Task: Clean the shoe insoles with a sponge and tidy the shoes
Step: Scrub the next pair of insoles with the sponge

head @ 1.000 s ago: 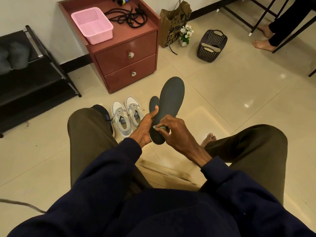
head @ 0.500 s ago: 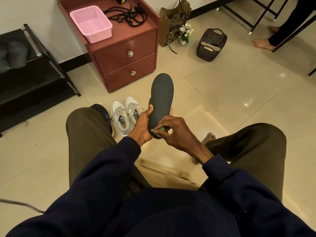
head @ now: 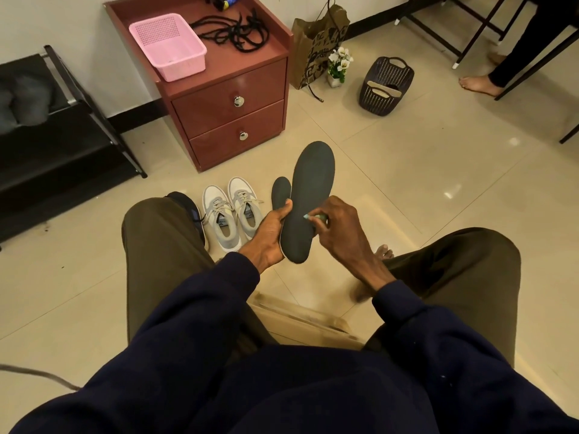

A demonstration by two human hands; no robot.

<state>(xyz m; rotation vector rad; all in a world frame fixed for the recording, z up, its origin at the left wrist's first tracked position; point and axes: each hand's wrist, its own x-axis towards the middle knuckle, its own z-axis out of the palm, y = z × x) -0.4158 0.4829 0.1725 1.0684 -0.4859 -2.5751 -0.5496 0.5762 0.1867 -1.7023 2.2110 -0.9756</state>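
two insoles are up in the air between our knees, above the tiled floor [head: 407, 183], resting on nothing. the left hand [head: 272, 234] grips them by their left edge, thumb on the front side and fingers hidden behind. the front insole [head: 313, 183] faces us, and the second insole [head: 281, 192] peeks out behind it on the left. the right hand [head: 340, 228] pinches a small pale-green sponge [head: 314, 217] in curled fingertips and presses it to the front insole's right edge, about midway along its length. we judge this to be the wiping step on one insole, with the other not yet faced.

to do it well, we would brace the insole from behind right where the sponge presses, since the thin foam looks likely to bend away. strokes should run heel to toe and cover the whole face, edges too, as the sponge is small against that surface. a firmer pinch would help: so little sponge shows past the fingertips that it could slip out. the grey shoes [head: 232, 214] stand side by side on the floor just before the cabinet [head: 228, 120], openings up, ready to receive the insoles. a dark shoe [head: 188, 203] lies beside them, half hidden by our left knee.
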